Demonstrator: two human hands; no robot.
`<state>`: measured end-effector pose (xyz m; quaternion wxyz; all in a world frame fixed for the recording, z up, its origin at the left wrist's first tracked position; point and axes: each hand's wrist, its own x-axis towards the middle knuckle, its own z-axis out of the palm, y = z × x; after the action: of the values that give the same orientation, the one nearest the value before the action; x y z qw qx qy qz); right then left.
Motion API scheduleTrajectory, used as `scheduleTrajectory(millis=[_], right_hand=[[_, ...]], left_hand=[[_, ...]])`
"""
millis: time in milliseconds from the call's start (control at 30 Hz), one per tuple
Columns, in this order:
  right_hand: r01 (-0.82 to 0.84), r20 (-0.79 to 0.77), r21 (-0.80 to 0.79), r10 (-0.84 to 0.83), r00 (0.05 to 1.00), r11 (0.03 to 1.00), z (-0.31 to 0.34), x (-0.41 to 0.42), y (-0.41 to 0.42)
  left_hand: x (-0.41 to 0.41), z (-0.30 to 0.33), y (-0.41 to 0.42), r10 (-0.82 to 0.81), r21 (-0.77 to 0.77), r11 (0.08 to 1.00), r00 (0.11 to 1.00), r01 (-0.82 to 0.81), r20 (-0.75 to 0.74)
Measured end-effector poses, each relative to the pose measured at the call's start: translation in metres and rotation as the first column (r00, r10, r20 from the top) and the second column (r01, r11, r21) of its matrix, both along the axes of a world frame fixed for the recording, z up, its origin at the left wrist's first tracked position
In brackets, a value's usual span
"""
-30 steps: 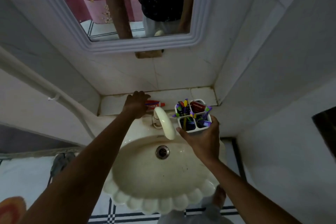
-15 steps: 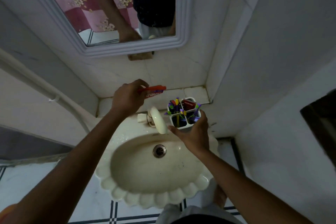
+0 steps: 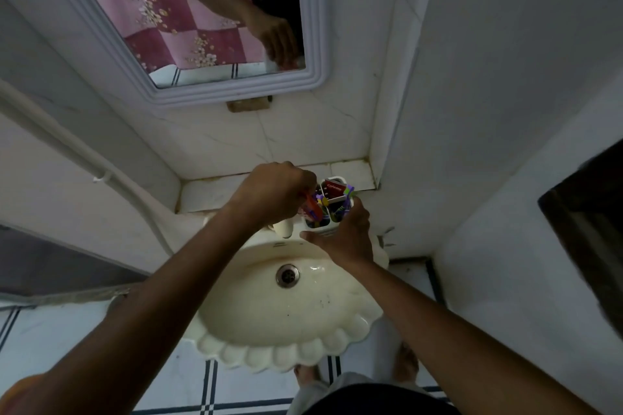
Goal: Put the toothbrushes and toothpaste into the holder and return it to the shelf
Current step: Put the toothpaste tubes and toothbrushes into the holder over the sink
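A white four-compartment holder (image 3: 332, 187) is held above the back of the sink, with my right hand (image 3: 344, 239) gripping it from below and in front. Several purple and coloured toothbrushes (image 3: 344, 204) stand in its compartments, and a red toothpaste box (image 3: 334, 186) fills the far one. My left hand (image 3: 274, 190) is closed around a red-orange toothpaste tube (image 3: 312, 207), whose lower end dips into the holder's left compartment. Most of the tube is hidden by my fingers.
A tiled shelf (image 3: 215, 190) runs behind the cream scalloped sink (image 3: 286, 320), under a mirror (image 3: 188, 10). The tap (image 3: 283, 229) sits just below my left hand. A pipe (image 3: 101, 175) slants down the left wall; a white wall closes in on the right.
My left hand lifted the toothpaste tube off the shelf, carried it right and lowered it into the holder. My right hand kept the holder in about the same place.
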<state>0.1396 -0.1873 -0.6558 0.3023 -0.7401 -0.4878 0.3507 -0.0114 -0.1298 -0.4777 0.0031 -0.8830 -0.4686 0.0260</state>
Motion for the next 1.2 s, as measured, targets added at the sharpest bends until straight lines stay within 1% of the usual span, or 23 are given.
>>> scheduleTrajectory(millis=[67, 200, 267, 367, 400, 533, 633, 733, 800, 867, 900, 967, 1100, 1133, 1200], right_hand=[[0.005, 0.001, 0.007, -0.005, 1.0, 1.0, -0.001, 0.002, -0.001], [0.004, -0.01, 0.007, -0.004, 1.0, 1.0, -0.001, 0.003, -0.003], [0.006, -0.011, 0.009, -0.006, 1.0, 1.0, 0.0, 0.003, -0.003], [0.007, -0.009, 0.013, -0.006, 1.0, 1.0, 0.001, 0.002, -0.004], [0.006, -0.01, 0.015, -0.006, 1.0, 1.0, 0.001, 0.002, -0.005], [0.01, -0.012, 0.019, -0.01, 1.0, 1.0, 0.001, 0.001, -0.007], [0.02, -0.011, 0.031, -0.019, 1.0, 0.999, 0.0, -0.002, -0.009], [0.017, 0.023, 0.058, -0.018, 1.0, 0.998, 0.0, -0.003, -0.01], [0.018, 0.026, 0.088, -0.02, 0.999, 0.996, 0.0, -0.004, -0.008], [0.026, 0.005, 0.125, -0.026, 1.0, 0.992, 0.001, -0.005, -0.006], [0.03, -0.012, 0.142, -0.029, 1.0, 0.989, 0.001, -0.004, -0.005], [0.046, -0.066, 0.156, -0.036, 0.997, 0.987, 0.001, -0.001, -0.003], [0.073, -0.161, 0.164, -0.046, 0.986, 0.984, 0.008, 0.006, 0.002], [0.089, -0.17, 0.17, -0.06, 0.984, 0.981, 0.012, 0.007, 0.004], [0.124, -0.176, 0.2, -0.088, 0.98, 0.972, 0.023, 0.01, 0.007]], left_hand=[[0.003, 0.001, -0.003, 0.002, 0.032, 0.999, 0.998, 0.0, -0.058], [0.008, -0.002, -0.004, 0.007, 0.03, 1.0, 0.996, -0.005, -0.09], [0.01, -0.009, -0.005, -0.005, 0.021, 1.0, 0.997, 0.006, -0.072], [0.009, -0.018, -0.005, 0.003, 0.0, 1.0, 1.0, -0.003, 0.01], [0.008, -0.021, -0.004, 0.003, 0.002, 1.0, 1.0, -0.003, 0.01], [0.003, -0.038, -0.002, 0.008, 0.029, 1.0, 0.995, -0.005, -0.096], [0.002, -0.051, -0.003, 0.031, -0.007, 0.999, 0.996, -0.032, -0.082], [0.005, -0.061, -0.004, 0.059, -0.025, 0.998, 0.997, -0.06, -0.055], [0.002, -0.065, -0.003, 0.097, -0.055, 0.994, 0.995, -0.096, 0.019], [-0.005, -0.067, -0.001, 0.158, -0.096, 0.985, 0.974, -0.144, 0.162], [-0.009, -0.066, -0.001, 0.194, -0.113, 0.979, 0.95, -0.17, 0.245], [-0.019, -0.064, -0.003, 0.264, -0.129, 0.964, 0.885, -0.232, 0.384], [-0.04, -0.061, -0.008, 0.373, -0.178, 0.925, 0.711, -0.336, 0.596], [-0.045, -0.059, -0.009, 0.375, -0.175, 0.921, 0.677, -0.347, 0.633], [-0.052, -0.055, -0.01, 0.365, -0.161, 0.922, 0.653, -0.352, 0.664]])
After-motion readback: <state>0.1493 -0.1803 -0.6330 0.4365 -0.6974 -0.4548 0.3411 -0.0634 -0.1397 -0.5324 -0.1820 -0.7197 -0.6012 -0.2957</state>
